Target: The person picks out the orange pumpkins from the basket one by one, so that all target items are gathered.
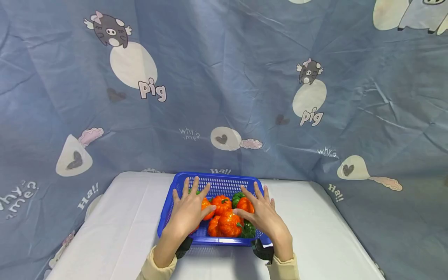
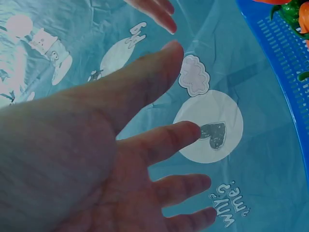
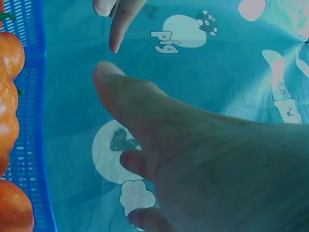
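Both hands hover above a blue plastic basket (image 1: 217, 175) in the head view, fingers spread and holding nothing. The left hand (image 1: 189, 210) covers part of the basket's left side, and the right hand (image 1: 264, 214) overlaps its right side. Between them lie several orange pumpkins, one large orange pumpkin (image 1: 230, 223) at the front. Green pumpkins show too, such as a dark green one (image 1: 248, 229) near the right hand. In the left wrist view the left hand (image 2: 120, 164) has its thumb apart from the fingers. The right wrist view shows the right hand (image 3: 193, 154) likewise, beside orange pumpkins (image 3: 7, 111).
The basket stands on a white-covered table (image 1: 115, 233). Behind the table hangs a blue cloth (image 1: 224, 77) printed with pigs, hearts and words. Black wrist mounts (image 1: 262, 251) sit under the wrists, close to the basket's front edge.
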Demonstrator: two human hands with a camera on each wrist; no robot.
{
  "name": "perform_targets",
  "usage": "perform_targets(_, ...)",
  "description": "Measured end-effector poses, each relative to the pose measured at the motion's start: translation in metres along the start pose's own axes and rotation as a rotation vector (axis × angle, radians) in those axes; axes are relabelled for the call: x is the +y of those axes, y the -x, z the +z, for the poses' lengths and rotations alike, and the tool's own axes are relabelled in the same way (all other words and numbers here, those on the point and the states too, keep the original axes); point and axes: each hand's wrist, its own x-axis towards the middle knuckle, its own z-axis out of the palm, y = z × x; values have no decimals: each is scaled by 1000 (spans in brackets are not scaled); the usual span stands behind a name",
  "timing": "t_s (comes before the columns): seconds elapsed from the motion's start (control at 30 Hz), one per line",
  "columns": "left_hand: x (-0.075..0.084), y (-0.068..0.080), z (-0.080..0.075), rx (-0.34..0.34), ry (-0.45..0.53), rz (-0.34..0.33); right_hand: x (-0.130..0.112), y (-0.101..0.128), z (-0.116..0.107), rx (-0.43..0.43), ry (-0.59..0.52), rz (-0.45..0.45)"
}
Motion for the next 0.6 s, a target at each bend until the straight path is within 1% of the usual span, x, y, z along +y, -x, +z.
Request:
perform_targets(0.2, -3, -2, -5, 35, 35, 8, 0, 0, -2, 11, -33, -57)
perform_targets(0.33, -12, -2, -10, 81, 77, 5, 3, -1, -3, 12, -61, -92)
perform_targets(0.47, -29, -2, -16, 107, 101, -7, 6, 0, -1, 4, -57, -92)
perform_targets(0.6, -54, -2, -21, 106, 111, -46, 10, 4, 4, 5, -33, -88)
